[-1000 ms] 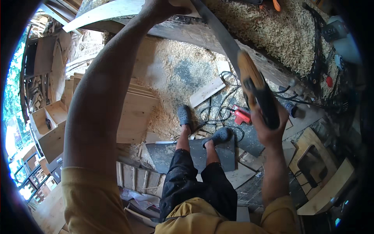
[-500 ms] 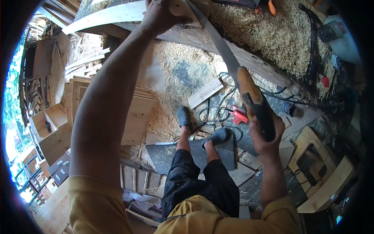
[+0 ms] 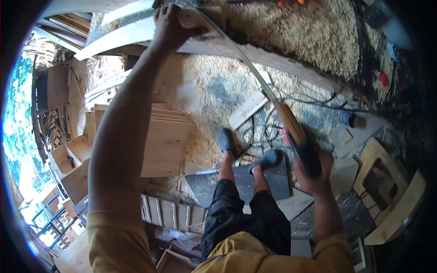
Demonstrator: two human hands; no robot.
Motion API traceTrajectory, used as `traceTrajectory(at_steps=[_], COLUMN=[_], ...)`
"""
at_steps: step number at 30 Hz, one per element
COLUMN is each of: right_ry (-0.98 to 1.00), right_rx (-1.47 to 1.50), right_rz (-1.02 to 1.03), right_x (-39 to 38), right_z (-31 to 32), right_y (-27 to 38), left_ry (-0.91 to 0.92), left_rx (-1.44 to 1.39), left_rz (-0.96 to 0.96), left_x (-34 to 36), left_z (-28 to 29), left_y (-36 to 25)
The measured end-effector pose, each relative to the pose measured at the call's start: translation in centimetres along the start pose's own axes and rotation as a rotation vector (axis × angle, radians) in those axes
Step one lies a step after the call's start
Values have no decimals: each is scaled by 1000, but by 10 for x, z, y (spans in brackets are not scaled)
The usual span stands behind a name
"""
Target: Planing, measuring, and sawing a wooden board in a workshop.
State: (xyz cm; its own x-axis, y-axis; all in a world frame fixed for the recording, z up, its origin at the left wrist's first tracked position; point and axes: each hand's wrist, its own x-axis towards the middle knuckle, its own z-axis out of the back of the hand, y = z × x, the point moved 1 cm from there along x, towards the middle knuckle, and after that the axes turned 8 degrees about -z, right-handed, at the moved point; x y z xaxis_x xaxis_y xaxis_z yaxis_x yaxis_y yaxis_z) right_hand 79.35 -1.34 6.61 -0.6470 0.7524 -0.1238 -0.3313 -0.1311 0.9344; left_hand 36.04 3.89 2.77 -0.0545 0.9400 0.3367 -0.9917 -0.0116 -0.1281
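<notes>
My right hand (image 3: 315, 170) is wrapped round the wood-and-black handle of a handsaw (image 3: 255, 75). Its long blade runs up and to the left, and the tip end meets pale wood at the top edge. Just left of the blade, my left hand (image 3: 170, 27) grips a pale, curved wooden board (image 3: 120, 38), thumb stretched toward the saw. Some of its fingers are hidden at the top of the picture. This board rests on a thick timber beam (image 3: 268, 57) strewn with wood shavings. Contact between teeth and board is too small to make out.
Shavings (image 3: 291, 34) heap behind the beam. On the floor lie a loose plank (image 3: 248, 109), black cables (image 3: 268, 132) and a red tool partly behind the saw. Stacked panels (image 3: 168, 141) and an open wooden box (image 3: 70, 157) stand left; cut wooden frames (image 3: 378, 177) lie right.
The saw has turned so its blade shows more edge-on, and its tip has shifted left. My view has moved, sliding the floor things rightward. Both hands keep their hold.
</notes>
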Motion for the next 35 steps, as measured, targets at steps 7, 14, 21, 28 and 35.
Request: traceTrajectory(at_steps=[7,14,21,28,35], right_ry=[23,22,63,-39,-678], right_rx=[0,180,44,-379,173], right_rz=[-44,-150,-143,-414,-283], right_x=[26,-42,14,-164,-177], right_z=[-8,16,-6,78,129], right_y=[-13,8,-16,-46,-120], left_ry=[95,80,92,129,135], left_rx=[-29,22,-96,-50,-19], left_rz=[34,25,90,100,140], left_x=[7,2,2,0,5], left_z=[0,-4,2,0,11], left_y=[4,7,-2,0,-10])
